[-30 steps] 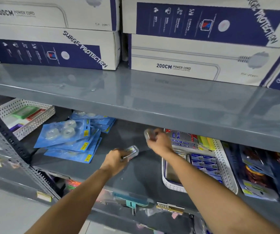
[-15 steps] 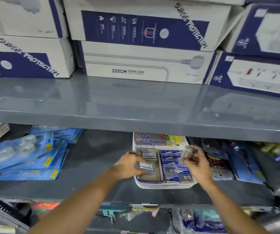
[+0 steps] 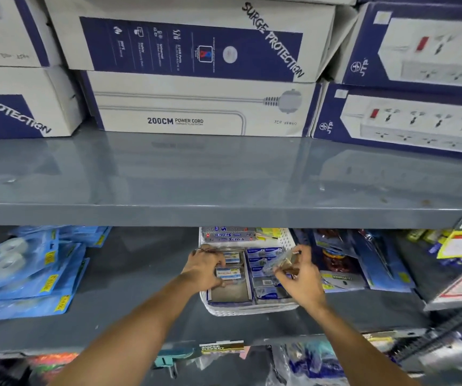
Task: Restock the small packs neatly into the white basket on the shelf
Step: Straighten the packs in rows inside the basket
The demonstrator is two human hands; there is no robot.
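Note:
The white perforated basket (image 3: 247, 309) sits on the lower grey shelf, under the upper shelf's edge. Inside it a box on the left is partly bare at the front, and rows of blue small packs (image 3: 266, 253) fill the right column. My left hand (image 3: 203, 270) reaches into the left column and grips a small pack with a white and blue label (image 3: 228, 273), pressed against another one behind it. My right hand (image 3: 300, 277) hovers over the right column, pinching a clear small pack (image 3: 281, 261) between fingers and thumb.
Blue blister cards with yellow tags (image 3: 29, 277) lie to the left on the same shelf. Hanging packs with dark contents (image 3: 341, 263) crowd the basket's right side. The upper shelf edge (image 3: 224, 215) hangs low over the basket, stacked with power-strip boxes (image 3: 196, 107).
Both hands came from the bare shelf left of the basket to over it, each carrying a pack. The left pack has gone down into the left column. The view has shifted right and closer.

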